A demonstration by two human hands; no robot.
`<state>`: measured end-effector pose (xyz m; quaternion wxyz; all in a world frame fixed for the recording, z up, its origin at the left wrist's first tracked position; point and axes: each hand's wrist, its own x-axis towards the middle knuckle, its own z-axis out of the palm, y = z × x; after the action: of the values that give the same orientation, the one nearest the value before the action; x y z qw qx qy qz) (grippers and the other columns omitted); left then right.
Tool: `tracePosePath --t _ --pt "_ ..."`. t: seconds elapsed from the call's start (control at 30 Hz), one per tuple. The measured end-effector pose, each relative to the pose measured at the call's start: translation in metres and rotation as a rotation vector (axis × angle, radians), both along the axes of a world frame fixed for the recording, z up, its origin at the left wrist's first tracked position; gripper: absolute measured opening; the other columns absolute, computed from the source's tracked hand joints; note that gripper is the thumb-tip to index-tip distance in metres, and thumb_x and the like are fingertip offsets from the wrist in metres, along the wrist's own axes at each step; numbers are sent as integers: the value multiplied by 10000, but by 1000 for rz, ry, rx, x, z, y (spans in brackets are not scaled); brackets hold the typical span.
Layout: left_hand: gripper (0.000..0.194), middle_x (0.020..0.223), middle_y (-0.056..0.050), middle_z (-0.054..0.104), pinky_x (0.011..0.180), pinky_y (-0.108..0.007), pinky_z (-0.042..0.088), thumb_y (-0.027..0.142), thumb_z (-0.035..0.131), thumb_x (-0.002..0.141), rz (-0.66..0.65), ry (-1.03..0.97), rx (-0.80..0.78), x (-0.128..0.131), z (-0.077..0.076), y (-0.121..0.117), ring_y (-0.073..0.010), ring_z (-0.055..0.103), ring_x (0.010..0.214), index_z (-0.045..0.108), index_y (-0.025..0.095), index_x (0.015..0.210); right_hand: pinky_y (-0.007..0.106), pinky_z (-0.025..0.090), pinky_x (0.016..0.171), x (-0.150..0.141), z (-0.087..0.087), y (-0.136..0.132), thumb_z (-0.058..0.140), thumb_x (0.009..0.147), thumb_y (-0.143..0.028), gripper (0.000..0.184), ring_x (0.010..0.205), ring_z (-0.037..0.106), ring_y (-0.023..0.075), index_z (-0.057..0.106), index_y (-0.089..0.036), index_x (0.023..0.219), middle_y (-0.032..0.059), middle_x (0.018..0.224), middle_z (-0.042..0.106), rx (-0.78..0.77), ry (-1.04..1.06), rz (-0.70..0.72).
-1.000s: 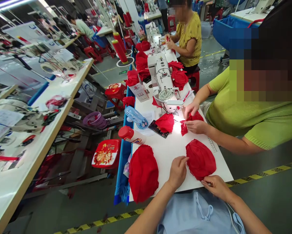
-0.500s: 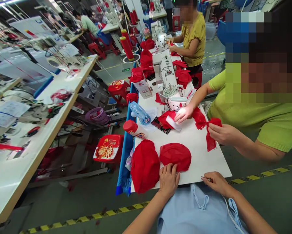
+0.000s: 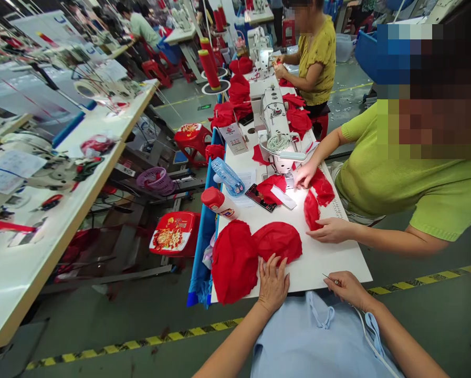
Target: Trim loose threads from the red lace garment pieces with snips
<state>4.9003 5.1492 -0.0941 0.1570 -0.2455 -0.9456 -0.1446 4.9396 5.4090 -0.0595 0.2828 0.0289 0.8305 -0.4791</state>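
My left hand (image 3: 273,283) lies flat with its fingers stretched out, the tips on the lower edge of a rounded red fabric piece (image 3: 278,241). A larger red fabric piece (image 3: 235,265) lies just left of it, their edges meeting. At the table's front edge my right hand (image 3: 347,289) is closed around a small pointed metal tool (image 3: 332,280). Its thin tip points left, and the fingers hide most of it, so its kind is unclear.
A co-worker in a green top has hands on red fabric (image 3: 312,210) beside a sewing machine (image 3: 276,136). On the white table (image 3: 330,262) are a red-capped bottle (image 3: 220,203), a blue handheld fan (image 3: 228,177), a dark phone-like card (image 3: 261,198) and a white strip (image 3: 283,197).
My left hand has shifted slightly, its fingers spreading on the rounded piece, which has moved a little left. The co-worker has lowered the red fabric to the table and moved back from the white strip.
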Motion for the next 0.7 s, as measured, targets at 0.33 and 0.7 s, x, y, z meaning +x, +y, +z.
tracePosePath --t 0.33,0.7 --pt "412 1214 -128 573 1136 -544 219 229 539 854 -21 -20 -19 0 -1 1 -274 468 1247 545 185 1264 249 363 440 -1 0 1 357 860 -631 497 379 495 131 466 -226 594 -20 477 505 5 -23 0" --pt "425 1215 -130 586 1152 -556 177 250 518 868 2 -55 -6 -1 3 0 -272 473 1255 528 179 1287 248 355 434 -1 -3 1 358 854 -657 516 385 495 132 470 -225 596 -13 477 513 5 -16 4"
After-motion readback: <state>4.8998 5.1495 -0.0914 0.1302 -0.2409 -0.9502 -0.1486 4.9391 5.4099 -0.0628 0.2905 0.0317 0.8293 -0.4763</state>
